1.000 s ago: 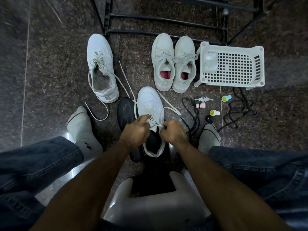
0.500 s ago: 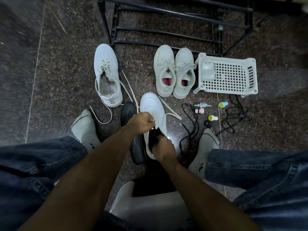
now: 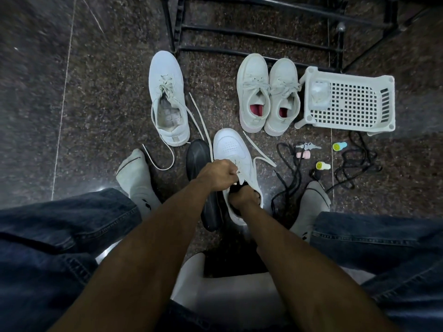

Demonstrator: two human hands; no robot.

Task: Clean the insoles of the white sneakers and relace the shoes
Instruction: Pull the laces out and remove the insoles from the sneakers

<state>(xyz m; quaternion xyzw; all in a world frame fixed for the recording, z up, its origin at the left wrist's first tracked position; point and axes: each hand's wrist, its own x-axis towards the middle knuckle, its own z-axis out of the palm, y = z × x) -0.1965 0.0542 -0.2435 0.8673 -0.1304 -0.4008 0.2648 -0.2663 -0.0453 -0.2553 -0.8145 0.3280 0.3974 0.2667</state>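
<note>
A white sneaker stands on the dark floor between my feet, toe pointing away, its white lace ends trailing to both sides. My left hand is closed on the laces and tongue at the shoe's throat. My right hand reaches down into the shoe's opening, fingers hidden inside, so what it touches cannot be seen. A black insole lies flat just left of this shoe. A second white sneaker with a loose lace sits further left and back.
A pair of off-white sneakers with pink insoles stands behind. A white perforated basket lies at the right. Black laces, keys and small bottles lie on the floor by my right foot. A black metal rack runs along the back.
My right hand let go of the lace and went down into the shoe's opening. My left hand stayed gripping the laces at the throat. The view moved back a little.
</note>
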